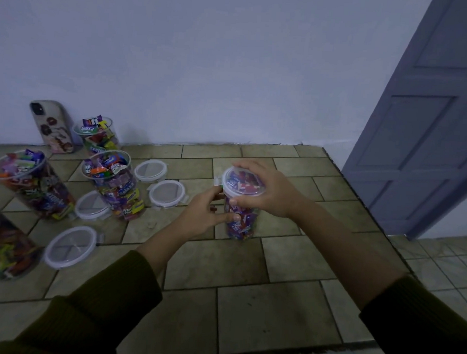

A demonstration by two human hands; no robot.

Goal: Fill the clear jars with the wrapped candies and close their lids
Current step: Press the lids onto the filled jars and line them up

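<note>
A clear jar (239, 222) full of wrapped candies stands upright on the tiled surface, mid-frame. A clear round lid (240, 183) sits on its top. My right hand (266, 190) curls over the lid's right side and grips it. My left hand (205, 213) holds the jar from the left, fingers at the lid's left clip and thumb on the jar wall. Several other jars stand open and full on the left, such as one (114, 183) in the middle and one (31, 182) further left.
Several loose lids lie on the tiles: one (167, 193), one (150, 170), one (92, 205), one (70, 247). A phone (51, 126) leans on the back wall. The surface's right edge (372, 215) drops to a lower floor beside a grey door (429, 132).
</note>
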